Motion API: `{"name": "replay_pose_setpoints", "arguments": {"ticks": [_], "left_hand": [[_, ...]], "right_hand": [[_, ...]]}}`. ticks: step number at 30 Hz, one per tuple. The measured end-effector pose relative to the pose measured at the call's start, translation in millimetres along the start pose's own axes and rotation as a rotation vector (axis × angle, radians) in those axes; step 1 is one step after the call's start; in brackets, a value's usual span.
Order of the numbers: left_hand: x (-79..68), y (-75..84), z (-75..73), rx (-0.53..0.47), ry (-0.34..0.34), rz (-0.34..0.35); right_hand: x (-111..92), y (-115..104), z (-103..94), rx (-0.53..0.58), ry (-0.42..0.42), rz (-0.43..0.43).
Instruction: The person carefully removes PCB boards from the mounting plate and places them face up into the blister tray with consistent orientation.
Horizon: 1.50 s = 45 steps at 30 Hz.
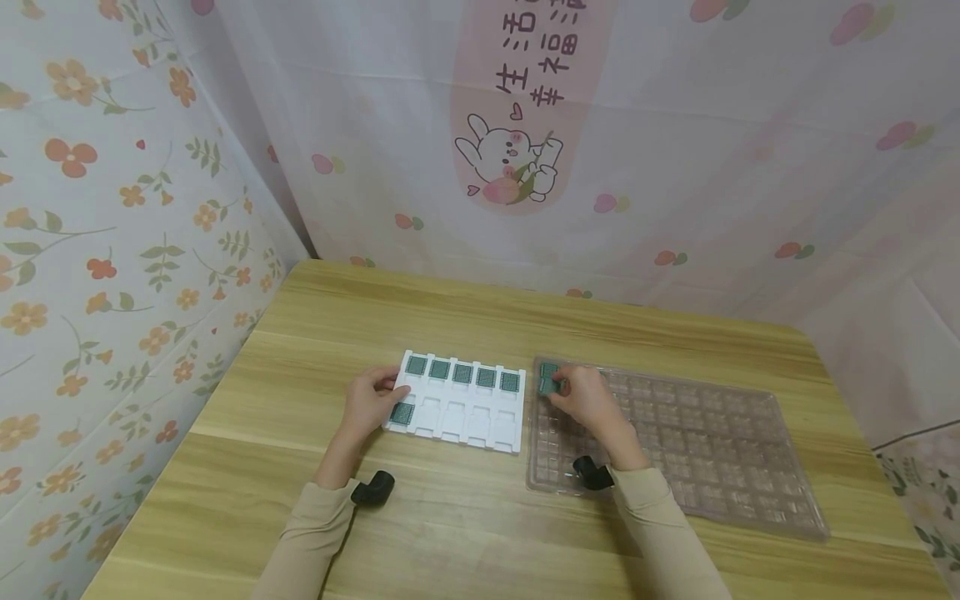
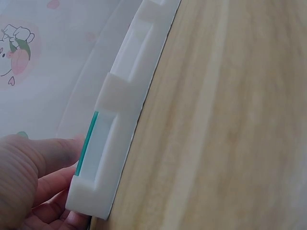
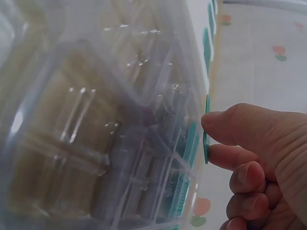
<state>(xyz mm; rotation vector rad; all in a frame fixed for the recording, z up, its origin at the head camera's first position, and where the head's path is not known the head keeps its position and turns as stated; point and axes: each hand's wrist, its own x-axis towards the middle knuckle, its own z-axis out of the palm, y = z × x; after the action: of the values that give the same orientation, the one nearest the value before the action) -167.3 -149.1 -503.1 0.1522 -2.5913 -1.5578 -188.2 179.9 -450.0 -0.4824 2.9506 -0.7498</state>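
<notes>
My left hand (image 1: 366, 404) grips the left end of a white tray (image 1: 463, 397), thumb over the top. Small green circuit boards fill its back row, including a middle board (image 1: 462, 374); another board (image 1: 402, 414) sits in the front-left pocket beside my thumb. In the left wrist view, that board's green edge (image 2: 87, 143) shows above the tray wall. My right hand (image 1: 588, 404) pinches a thin green board (image 3: 206, 136) between thumb and index finger, over the back-left corner of a clear plastic tray (image 1: 697, 442). More green (image 3: 184, 177) shows inside the clear tray in the right wrist view.
Both trays lie on a wood-grain table (image 1: 457, 533), the clear one right of the white one with a narrow gap between. A printed curtain (image 1: 390, 125) hangs behind the table, and a floral curtain (image 1: 112, 250) hangs at the left. Black wrist mounts (image 1: 372, 489) sit at both cuffs.
</notes>
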Motion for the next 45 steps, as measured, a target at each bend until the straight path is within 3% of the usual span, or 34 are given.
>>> {"name": "replay_pose_setpoints", "arguments": {"ticks": [3,8,15,28,45], "left_hand": [[0.1,-0.5,0.4,-0.004,0.004,0.004],[-1.3,-2.2,0.4,-0.031,0.037,0.076],[0.5,-0.3,-0.6,-0.013,0.000,0.002],[0.7,-0.3,-1.2,-0.007,-0.014,-0.020],[1.5,-1.6,0.1,-0.021,-0.003,0.012]], "right_hand": [[0.7,1.5,1.8,-0.031,-0.013,0.008],[1.6,3.7,3.9,-0.069,-0.042,0.025],[1.0,5.0,4.6,-0.081,-0.046,-0.004],[3.0,6.5,3.8,-0.074,-0.074,-0.008],[1.7,7.0,4.5,-0.066,-0.056,-0.045]]}}
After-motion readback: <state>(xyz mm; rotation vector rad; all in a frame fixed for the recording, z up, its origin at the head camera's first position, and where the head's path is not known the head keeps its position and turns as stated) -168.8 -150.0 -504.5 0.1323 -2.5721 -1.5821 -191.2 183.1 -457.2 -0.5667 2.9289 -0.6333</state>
